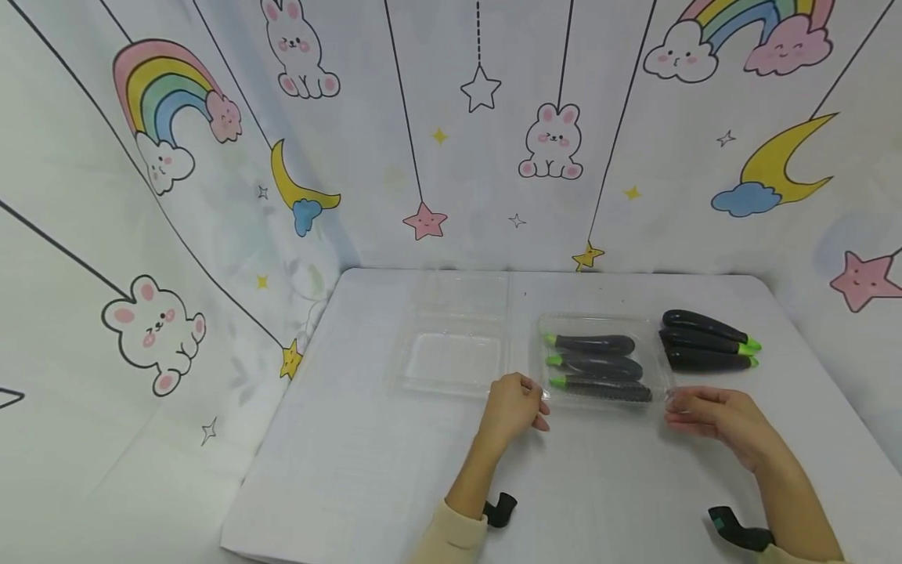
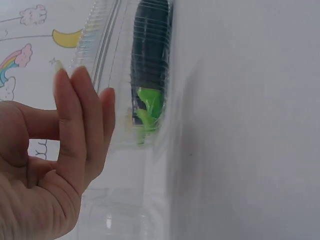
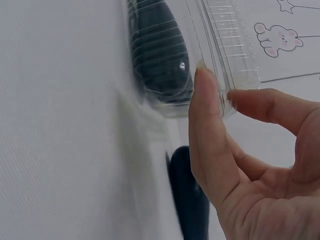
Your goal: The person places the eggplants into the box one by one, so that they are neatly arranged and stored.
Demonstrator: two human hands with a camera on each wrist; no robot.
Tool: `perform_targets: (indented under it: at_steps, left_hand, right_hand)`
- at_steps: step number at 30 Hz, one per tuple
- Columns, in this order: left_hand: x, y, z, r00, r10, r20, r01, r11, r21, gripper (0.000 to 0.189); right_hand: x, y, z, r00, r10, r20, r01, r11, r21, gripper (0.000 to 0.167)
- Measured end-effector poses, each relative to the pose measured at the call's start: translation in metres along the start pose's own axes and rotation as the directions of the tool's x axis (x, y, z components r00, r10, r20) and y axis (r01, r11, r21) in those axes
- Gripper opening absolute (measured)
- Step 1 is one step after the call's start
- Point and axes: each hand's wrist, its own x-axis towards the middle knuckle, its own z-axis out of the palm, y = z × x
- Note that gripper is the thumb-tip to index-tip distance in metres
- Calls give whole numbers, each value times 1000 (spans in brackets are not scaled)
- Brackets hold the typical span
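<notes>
A clear plastic box with several ridges along its walls holds three dark eggplants lying side by side, their green stems toward the left. At its front right corner, my right hand pinches the rim between thumb and fingers; the right wrist view shows the rim between them. Close to the front left corner is my left hand, fingers slightly bent. In the left wrist view those fingers stand beside the box, and no grip on it is visible.
Three more dark eggplants lie on the white table just right of the box. A second clear box lies unfolded to the left, with nothing visible inside. Printed curtains stand behind and beside the table.
</notes>
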Motion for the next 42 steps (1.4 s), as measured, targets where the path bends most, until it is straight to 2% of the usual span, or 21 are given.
perform_targets:
  at_steps: [3, 6, 14, 34, 42]
  left_hand:
    - [1, -3, 3, 1000, -11, 3, 11, 998, -62, 17]
    - [2, -5, 5, 1000, -20, 2, 21, 994, -109, 19]
    - [2, -5, 9, 999, -35, -33, 30, 990, -141, 18]
    - [5, -7, 12, 995, -41, -91, 22, 979, -203, 11]
    - [4, -6, 13, 995, -44, -89, 25, 978, -209, 17]
  right_hand:
    - [1, 1, -2, 1000, 9, 21, -11, 997, 81, 19]
    - [0, 2, -3, 999, 10, 39, -15, 991, 134, 17]
    - [-1, 2, -2, 996, -13, 84, -3, 983, 183, 19]
    - [0, 7, -1, 996, -52, 72, 36, 976, 213, 22]
    - [0, 7, -1, 998, -44, 54, 33, 978, 206, 20]
